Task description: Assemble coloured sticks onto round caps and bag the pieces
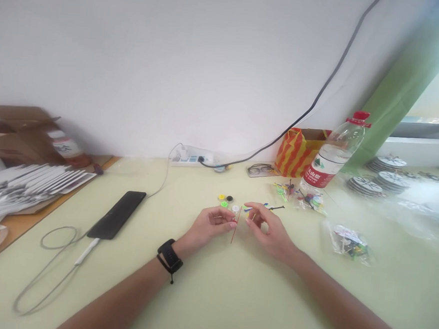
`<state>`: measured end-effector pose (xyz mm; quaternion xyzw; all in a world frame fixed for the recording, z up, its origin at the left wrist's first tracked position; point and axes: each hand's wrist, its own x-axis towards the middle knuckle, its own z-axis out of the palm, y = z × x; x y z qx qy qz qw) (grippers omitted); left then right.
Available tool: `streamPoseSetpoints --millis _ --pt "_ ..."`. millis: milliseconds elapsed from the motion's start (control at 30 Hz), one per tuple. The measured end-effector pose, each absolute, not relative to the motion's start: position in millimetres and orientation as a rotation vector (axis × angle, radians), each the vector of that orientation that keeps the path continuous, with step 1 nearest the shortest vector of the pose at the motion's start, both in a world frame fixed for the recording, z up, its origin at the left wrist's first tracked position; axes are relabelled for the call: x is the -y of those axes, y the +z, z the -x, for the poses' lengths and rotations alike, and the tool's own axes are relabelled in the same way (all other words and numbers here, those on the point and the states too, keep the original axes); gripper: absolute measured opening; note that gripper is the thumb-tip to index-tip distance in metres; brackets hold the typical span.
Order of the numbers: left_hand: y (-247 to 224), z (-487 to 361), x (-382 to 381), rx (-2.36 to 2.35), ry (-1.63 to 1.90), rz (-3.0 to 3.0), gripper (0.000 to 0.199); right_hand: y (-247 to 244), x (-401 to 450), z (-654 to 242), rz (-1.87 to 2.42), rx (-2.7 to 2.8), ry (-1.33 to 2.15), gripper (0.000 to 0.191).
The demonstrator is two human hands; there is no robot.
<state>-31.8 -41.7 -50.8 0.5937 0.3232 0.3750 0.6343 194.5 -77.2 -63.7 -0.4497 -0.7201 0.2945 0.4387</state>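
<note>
Between thumb and fingers, my left hand (215,223) pinches a thin red stick (233,237) that stands nearly upright in view. Just to its right is my right hand (265,228), thumb and fingers apart, with nothing visible between them. Behind the hands lie small round pieces: a yellow one (221,198), a black one (229,199), a green one (224,204) and a white one (235,208). Blue and black thin pieces (276,207) lie behind my right hand, partly hidden by it.
A phone (117,215) with a cable lies at left. At right stand a large bottle (331,155), a striped bag (295,152) and bagged small parts (350,242). Stacked discs (366,187) sit far right, a power strip (192,157) by the wall, white packets (26,183) far left.
</note>
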Motion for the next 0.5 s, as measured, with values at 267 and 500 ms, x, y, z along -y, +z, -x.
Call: streamPoseSetpoints --millis 267,500 --pt "-49.2 31.9 40.7 -0.760 0.870 -1.296 0.023 -62.7 84.1 -190.2 1.093 1.829 0.777 0.064" --pt "-54.3 32.9 38.4 -0.751 0.903 -1.287 0.023 -58.9 86.4 -178.2 1.030 1.620 1.087 0.049"
